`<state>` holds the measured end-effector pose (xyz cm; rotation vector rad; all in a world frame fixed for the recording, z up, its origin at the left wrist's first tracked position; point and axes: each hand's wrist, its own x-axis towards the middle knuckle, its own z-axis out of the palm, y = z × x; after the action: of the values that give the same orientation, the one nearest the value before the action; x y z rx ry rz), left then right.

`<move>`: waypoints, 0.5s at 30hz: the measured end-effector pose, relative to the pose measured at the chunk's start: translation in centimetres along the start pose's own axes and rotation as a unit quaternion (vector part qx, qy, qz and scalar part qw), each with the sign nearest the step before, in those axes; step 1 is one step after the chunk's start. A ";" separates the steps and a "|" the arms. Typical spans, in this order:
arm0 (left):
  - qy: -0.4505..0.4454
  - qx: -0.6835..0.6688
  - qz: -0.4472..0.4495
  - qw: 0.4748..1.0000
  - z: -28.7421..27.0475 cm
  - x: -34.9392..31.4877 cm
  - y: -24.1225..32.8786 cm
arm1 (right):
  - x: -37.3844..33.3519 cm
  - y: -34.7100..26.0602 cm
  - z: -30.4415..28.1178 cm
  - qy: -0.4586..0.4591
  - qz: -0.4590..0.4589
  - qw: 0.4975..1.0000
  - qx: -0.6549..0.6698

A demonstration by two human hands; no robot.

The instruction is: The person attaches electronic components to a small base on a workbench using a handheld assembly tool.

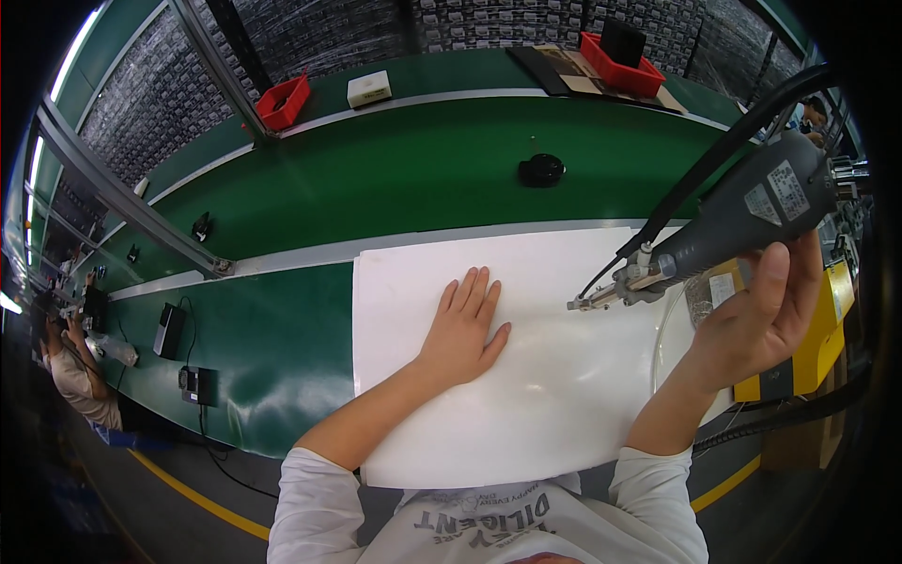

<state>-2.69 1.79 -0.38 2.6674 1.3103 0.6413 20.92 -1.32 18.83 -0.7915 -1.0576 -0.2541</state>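
My left hand (465,329) lies flat on a white sheet (536,432), its fingers stretched out and holding nothing. At the right, my right hand (766,315) is raised with the palm turned up. Its fingers are bent against the underside of a grey power tool (728,230), and their tips are partly hidden by it. A metal nozzle (611,293) at the tool's front points left above the sheet. One thick black hose runs along the tool toward the nozzle.
A yellow machine (817,334) stands at the right edge. Beyond the sheet runs a green conveyor (376,179) with a black rounded object (542,170) on it. Red bins (284,101) and a white box (368,89) are farther back. Another person (80,376) works at far left.
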 end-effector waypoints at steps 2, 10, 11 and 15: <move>0.002 0.000 0.002 1.000 0.0 0.0 0.0 | 0.0 0.1 -0.1 0.001 -0.001 1.000 -0.002; -0.001 0.003 0.000 1.000 0.0 0.0 0.1 | 0.4 0.2 -0.9 -0.017 -0.007 1.000 0.002; -0.001 0.003 0.001 1.000 0.0 0.0 0.1 | 0.3 0.2 -0.8 -0.016 -0.008 1.000 0.003; -0.003 0.003 0.001 1.000 0.0 0.0 0.1 | 0.3 0.2 -0.6 -0.010 -0.011 1.000 0.006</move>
<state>-2.62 1.76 -0.33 2.6724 1.3106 0.6299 21.63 -1.57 18.85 -0.7729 -1.0861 -0.2586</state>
